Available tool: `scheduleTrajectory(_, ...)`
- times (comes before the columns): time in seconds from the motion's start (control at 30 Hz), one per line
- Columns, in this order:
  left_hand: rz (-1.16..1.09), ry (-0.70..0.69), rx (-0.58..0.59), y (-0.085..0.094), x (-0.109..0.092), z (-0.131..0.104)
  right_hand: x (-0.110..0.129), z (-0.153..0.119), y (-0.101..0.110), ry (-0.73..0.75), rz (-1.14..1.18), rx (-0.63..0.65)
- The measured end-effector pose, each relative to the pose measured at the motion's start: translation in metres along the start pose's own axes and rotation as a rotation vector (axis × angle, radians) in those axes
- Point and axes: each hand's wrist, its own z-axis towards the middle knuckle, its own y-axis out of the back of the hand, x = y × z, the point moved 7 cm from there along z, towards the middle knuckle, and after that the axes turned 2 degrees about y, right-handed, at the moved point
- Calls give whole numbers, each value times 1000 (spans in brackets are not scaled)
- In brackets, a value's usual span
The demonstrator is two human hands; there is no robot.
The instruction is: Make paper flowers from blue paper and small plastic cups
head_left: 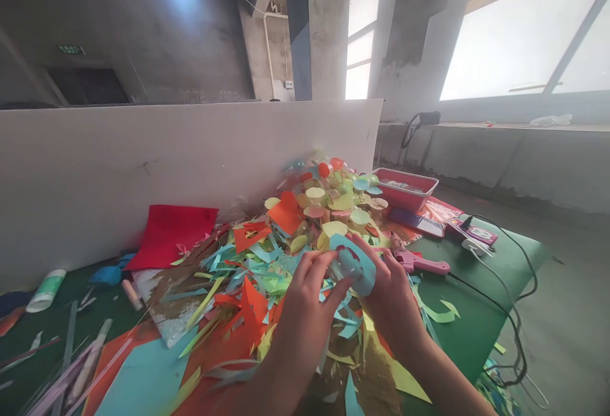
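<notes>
Both hands meet above a heap of cut paper. My left hand [314, 282] closes its fingers round a small clear plastic piece [347, 265], rounded like a cup or dome. Against that piece lies a light blue paper [366, 276], which my right hand [388, 289] grips from the right side. A dark red line or mark shows on the paper near the plastic. Behind the hands rises a pile of clear rounded pieces with coloured paper discs [314, 194].
A pink glue gun [424, 263] lies right of the hands, its black cable trailing off the green table [500, 282]. Farther back is a red basket [407, 197]. Red sheets [169, 232], blue paper [147, 375] and a white-green bottle [46, 291] are at left.
</notes>
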Motion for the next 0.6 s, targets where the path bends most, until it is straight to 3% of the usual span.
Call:
scheduleTrajectory(0.2,8,46,9,1,1,2,-4,-8,0,191,-127,-52)
scheduleTrajectory(0.33,28,83,7,1,4,3,-1,-13,-1,305,-613,-106)
scheduleTrajectory(0.4,41,77,-7,2,5,3,2,-13,-4,296,-754,-67)
scheduleTrajectory(0.5,71,70,-34,4,7,3,4,-10,-7,190,-490,35)
scheduleTrajectory(0.6,106,94,-41,3,11,3,9,-6,-8,91,-202,41)
